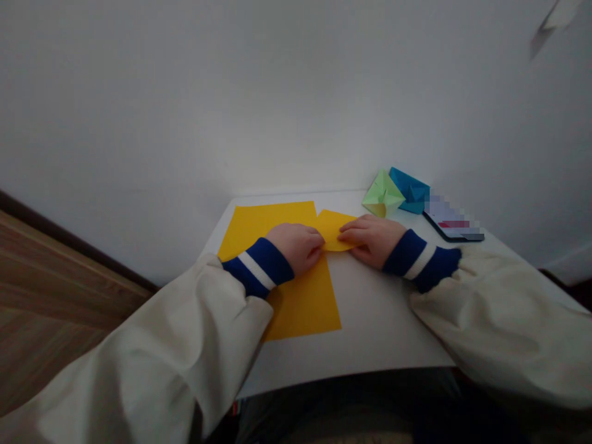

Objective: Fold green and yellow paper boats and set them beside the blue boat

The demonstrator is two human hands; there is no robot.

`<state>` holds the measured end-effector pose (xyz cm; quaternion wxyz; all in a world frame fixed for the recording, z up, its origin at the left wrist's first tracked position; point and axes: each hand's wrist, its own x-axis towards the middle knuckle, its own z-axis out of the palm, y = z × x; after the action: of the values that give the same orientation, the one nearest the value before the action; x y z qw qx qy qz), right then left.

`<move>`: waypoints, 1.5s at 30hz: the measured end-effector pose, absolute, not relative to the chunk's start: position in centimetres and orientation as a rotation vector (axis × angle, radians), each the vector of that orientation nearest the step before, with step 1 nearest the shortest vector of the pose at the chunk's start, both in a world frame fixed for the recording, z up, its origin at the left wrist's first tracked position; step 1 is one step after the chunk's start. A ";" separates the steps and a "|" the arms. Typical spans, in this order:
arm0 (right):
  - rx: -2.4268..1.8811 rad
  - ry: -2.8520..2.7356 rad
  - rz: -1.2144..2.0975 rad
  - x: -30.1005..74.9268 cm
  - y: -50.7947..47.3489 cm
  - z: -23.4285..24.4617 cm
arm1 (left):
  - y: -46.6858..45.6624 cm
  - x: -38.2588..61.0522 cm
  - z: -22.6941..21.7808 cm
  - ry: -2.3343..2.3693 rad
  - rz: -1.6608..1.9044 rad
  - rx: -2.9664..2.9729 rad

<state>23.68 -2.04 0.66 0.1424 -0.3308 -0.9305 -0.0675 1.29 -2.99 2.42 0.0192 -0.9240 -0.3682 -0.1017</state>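
A small folded piece of yellow paper (333, 227) lies on the white table (370, 333), held between both hands. My left hand (298, 245) is curled, its fingers pressed on the piece's left edge. My right hand (372, 239) lies over the right edge, fingers together and pressing down. Under the left hand lies a stack of flat yellow sheets (296, 296). Both arms wear cream sleeves with blue and white cuffs.
A green folded paper figure (382, 194) and a blue one (411, 190) stand at the table's far right by the white wall. A phone (451, 223) lies beside them. A wooden floor (46, 290) shows at left.
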 end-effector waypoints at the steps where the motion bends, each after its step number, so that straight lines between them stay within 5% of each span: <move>1: -0.908 -2.712 -0.174 23.7 -1.9 0.6 | -3.1 1.2 2.5 -1.178 -0.274 -2.845; 14: -0.851 -2.767 -0.101 23.5 -2.3 1.1 | -3.3 1.8 2.5 -1.058 -0.119 -2.664; 45: -1.759 -2.763 0.195 26.3 -0.4 2.2 | -2.0 0.7 0.9 -1.479 -0.121 -2.817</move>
<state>26.27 -0.36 2.21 -0.0698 -0.5347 -0.8401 0.0593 0.68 -1.97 0.88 -0.0213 -0.8845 -0.4645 -0.0379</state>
